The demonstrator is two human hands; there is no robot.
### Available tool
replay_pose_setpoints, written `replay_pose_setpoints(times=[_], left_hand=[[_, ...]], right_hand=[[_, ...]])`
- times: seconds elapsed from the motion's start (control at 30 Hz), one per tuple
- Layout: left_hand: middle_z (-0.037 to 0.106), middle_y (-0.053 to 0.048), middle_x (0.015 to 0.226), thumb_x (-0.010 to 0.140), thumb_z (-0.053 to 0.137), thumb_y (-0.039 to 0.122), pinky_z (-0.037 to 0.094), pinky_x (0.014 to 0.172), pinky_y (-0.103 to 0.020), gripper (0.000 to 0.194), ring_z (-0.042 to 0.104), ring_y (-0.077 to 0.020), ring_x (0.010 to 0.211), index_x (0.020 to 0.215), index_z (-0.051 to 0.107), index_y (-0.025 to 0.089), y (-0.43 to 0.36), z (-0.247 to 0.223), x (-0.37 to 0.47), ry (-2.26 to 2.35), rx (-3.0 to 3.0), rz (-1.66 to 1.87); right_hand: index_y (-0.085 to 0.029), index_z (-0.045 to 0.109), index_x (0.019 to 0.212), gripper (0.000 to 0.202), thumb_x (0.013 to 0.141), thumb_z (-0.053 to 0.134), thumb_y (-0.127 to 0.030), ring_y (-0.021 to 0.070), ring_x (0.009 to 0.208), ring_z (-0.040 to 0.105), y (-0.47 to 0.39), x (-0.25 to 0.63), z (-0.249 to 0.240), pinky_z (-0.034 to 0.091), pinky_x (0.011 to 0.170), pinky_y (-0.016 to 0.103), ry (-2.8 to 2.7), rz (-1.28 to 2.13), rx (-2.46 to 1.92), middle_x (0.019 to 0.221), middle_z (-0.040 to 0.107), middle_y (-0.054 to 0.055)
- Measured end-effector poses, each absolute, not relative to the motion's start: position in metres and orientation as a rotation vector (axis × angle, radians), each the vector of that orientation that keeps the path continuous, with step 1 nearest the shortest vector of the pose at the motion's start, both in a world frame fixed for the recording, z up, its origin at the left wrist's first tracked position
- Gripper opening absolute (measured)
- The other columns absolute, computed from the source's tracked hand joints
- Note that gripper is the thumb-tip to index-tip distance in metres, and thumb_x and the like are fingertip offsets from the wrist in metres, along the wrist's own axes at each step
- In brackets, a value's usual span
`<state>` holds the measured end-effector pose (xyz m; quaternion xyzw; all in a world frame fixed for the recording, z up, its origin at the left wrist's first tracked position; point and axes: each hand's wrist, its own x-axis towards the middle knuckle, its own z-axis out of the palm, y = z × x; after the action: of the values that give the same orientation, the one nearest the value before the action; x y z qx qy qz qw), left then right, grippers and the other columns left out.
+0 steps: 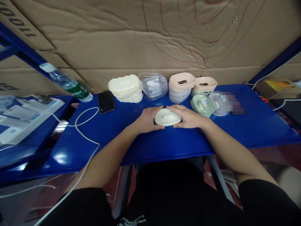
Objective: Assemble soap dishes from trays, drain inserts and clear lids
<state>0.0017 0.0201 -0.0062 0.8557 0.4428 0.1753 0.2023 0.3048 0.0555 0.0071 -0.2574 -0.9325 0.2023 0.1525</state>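
Between both palms is a small cream soap box [167,116], oval with a raised ridge on top, low over the blue table. My left hand [149,119] curls around its left end, thumb at the near edge. Around the right end, my right hand [187,115] grips in the same way. Fingers partly cover both ends of the box. Just right of my right hand lie a green soap box [202,106] and a clear one [218,102]. Behind my hands stand a stack of cream trays [125,88] and a stack of clear plastic trays [154,86].
Peach slotted trays [182,82] top two stacks at the back. A black phone [106,102] and a water bottle [70,84] are on the left. A white cable [88,135] crosses the blue table [162,147]. Cardboard [105,40] walls off the back.
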Motion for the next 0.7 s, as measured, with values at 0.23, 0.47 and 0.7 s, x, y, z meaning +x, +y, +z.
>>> replay_pose_setpoints(times=[0.23, 0.47, 0.7], left_hand=[[0.048, -0.019, 0.176, 0.082, 0.089, 0.066, 0.025, 0.136, -0.065, 0.113, 0.044, -0.0456, 0.162, 0.173, 0.039, 0.022, 0.017, -0.004, 0.004, 1.307, 2.391, 0.408], [0.051, -0.019, 0.174, 0.082, 0.087, 0.069, 0.024, 0.136, -0.066, 0.112, 0.044, -0.0452, 0.162, 0.172, 0.041, 0.020, 0.018, -0.003, 0.004, 1.321, 2.394, 0.392], [0.052, -0.019, 0.173, 0.083, 0.088, 0.066, 0.019, 0.138, -0.065, 0.109, 0.045, -0.0438, 0.162, 0.171, 0.043, 0.020, 0.017, 0.000, 0.004, 1.339, 2.386, 0.375]], right_hand=[[-0.020, 0.034, 0.178, 0.104, 0.089, 0.084, -0.041, 0.0447, 0.160, 0.048, 0.053, 0.303, 0.005, 0.042, 0.130, 0.067, -2.703, 0.534, -0.793, 0.175, 0.049, 0.022], [-0.020, 0.049, 0.171, 0.105, 0.086, 0.087, -0.069, 0.0477, 0.158, 0.052, 0.053, 0.300, 0.007, 0.045, 0.128, 0.070, -2.679, 0.526, -0.817, 0.170, 0.056, 0.023], [-0.025, 0.067, 0.152, 0.060, 0.106, 0.062, -0.063, 0.0360, 0.138, 0.069, 0.048, 0.296, 0.026, 0.056, 0.119, 0.059, -2.312, 0.283, -0.926, 0.148, 0.074, 0.015]])
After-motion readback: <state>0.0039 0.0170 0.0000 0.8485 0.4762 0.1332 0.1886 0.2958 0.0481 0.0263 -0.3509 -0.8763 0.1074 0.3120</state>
